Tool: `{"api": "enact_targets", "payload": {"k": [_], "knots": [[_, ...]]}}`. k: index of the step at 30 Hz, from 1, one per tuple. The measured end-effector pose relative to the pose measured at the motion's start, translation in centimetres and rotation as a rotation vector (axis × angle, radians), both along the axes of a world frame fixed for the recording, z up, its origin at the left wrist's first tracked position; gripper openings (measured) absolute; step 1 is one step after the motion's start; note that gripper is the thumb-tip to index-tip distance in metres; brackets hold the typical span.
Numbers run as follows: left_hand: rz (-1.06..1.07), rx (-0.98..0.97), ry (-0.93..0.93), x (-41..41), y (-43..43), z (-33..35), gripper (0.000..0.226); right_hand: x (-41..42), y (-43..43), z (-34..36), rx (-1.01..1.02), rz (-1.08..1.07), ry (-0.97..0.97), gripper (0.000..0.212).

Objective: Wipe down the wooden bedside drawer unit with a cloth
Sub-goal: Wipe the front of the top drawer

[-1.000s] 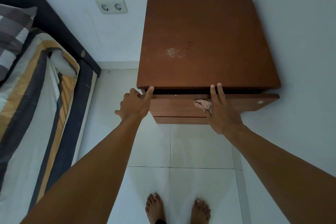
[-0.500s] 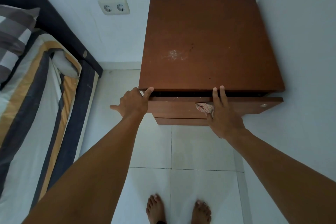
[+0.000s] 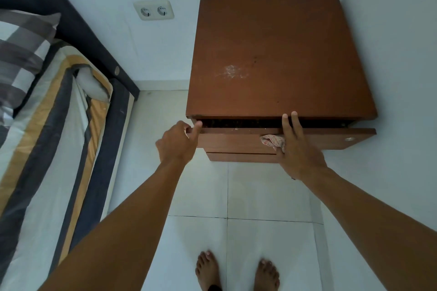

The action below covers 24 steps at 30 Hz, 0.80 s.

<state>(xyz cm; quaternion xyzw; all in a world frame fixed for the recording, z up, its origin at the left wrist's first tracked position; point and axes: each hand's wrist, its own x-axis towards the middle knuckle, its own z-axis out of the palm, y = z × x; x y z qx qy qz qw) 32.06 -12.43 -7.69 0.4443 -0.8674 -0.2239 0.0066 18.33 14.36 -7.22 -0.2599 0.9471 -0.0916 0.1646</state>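
"While the top drawer [image 3: 236, 140] stands ajar, where's the cloth [image 3: 272, 140]?"
"Right hand [image 3: 300, 153] holds it against the drawer's front, two fingers [image 3: 295, 123] straight over the top edge; left hand [image 3: 176, 143] grips the left end."

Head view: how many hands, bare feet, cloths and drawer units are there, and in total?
Hands: 2, left hand, right hand
Bare feet: 2, left foot, right foot
Cloth: 1
Drawer unit: 1
Total: 6

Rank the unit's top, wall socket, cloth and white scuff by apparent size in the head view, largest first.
1. Unit's top
2. Wall socket
3. White scuff and cloth: about alike; right hand hides part of it.
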Motion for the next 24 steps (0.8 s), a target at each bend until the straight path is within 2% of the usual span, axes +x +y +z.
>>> {"api": "enact_targets", "payload": {"k": [2, 7, 9, 13, 19, 24], "knots": [[-0.139, -0.005, 0.096, 2.5, 0.4, -0.9, 0.053, 0.9, 0.0, 0.7, -0.088, -0.002, 0.054, 0.076], [-0.386, -0.106, -0.057, 4.2, 0.0, -0.9, 0.063, 5.6, -4.2, 2.3, -0.369, 0.228, 0.218, 0.079], [-0.43, -0.117, -0.083, 4.2, -0.4, -1.1, 0.064, 6.5, -7.8, 2.7, -0.406, 0.271, 0.279, 0.071], [-0.502, -0.15, -0.006, 4.5, -1.6, -2.4, 0.059, 7.3, -14.0, 0.9, -0.306, 0.328, 0.261, 0.058], [-0.575, -0.277, 0.007, 5.0, -2.5, -3.3, 0.057, 8.9, -15.5, -3.6, -0.18, 0.313, 0.269, 0.074], [-0.465, -0.263, -0.105, 4.2, 0.0, -2.5, 0.065, 7.1, -12.5, -3.5, -0.129, 0.296, 0.289, 0.078]]}}
